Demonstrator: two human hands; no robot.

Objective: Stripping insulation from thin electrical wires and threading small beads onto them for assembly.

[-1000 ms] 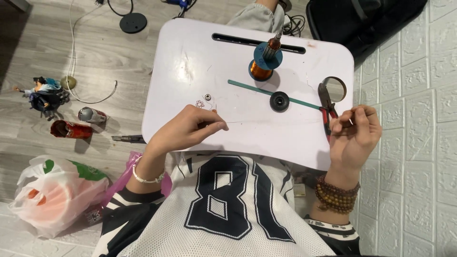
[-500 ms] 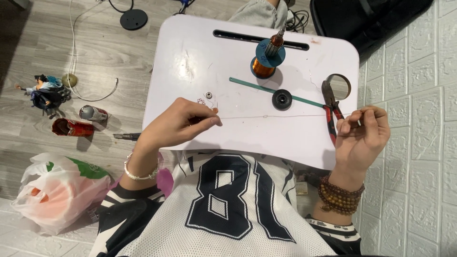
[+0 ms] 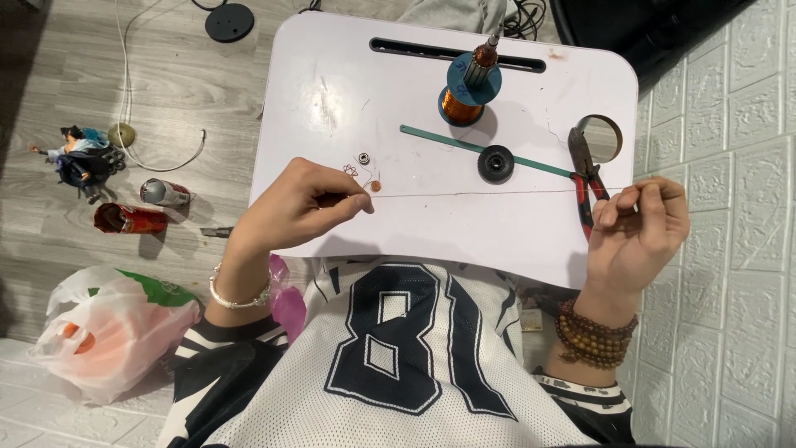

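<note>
Compared with the frame one second before, both hands had moved apart, and the thin wire [image 3: 473, 194] was now stretched nearly straight between them above the white lap table [image 3: 332, 83].

From the head camera, the only view, the left hand [image 3: 303, 203] pinched one end of the wire between thumb and forefinger, closed tightly on it. Just beyond this pinch lay a small bearing [image 3: 363, 157], a little loop of copper wire [image 3: 351, 170] and a small copper-coloured piece [image 3: 375, 187]. The right hand [image 3: 643, 224] pinched the other end, with the fingers curled narrow around it. Touching this hand, on its inner side, lay the red-handled pliers [image 3: 585, 178], and beyond them was a round hole [image 3: 601, 137] in the table. Further from the wire, between the two grips, stood a copper coil on a blue spool [image 3: 466, 93], with a green strip [image 3: 481, 149] and a black wheel [image 3: 496, 163] nearer to the wire.

I judged the wire very light and thin, soft enough to bend and to kink, and a little slippery in bare fingers. It seemed best to hold it near the ends with a firm pinch and to pull gently, because a hard pull could break it.

On the floor, away from the left grip, lay a plastic bag [image 3: 108, 332], two small cans [image 3: 141, 207] and a toy figure [image 3: 79, 158].
</note>
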